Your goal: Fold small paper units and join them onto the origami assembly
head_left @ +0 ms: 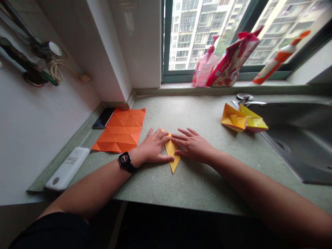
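Two bare forearms reach from the near edge of a speckled counter (186,186). Left hand (153,147), with a watch (125,159) on its wrist, and right hand (193,145) lie flat, fingers spread, pressing a yellow paper (172,155) at mid-counter. It looks partly folded: a narrow kite pointing near, no finished figure. A creased orange sheet (120,129) lies left; folded yellow pieces (243,119) sit far right beside the sink (298,135), all well apart from the hands.
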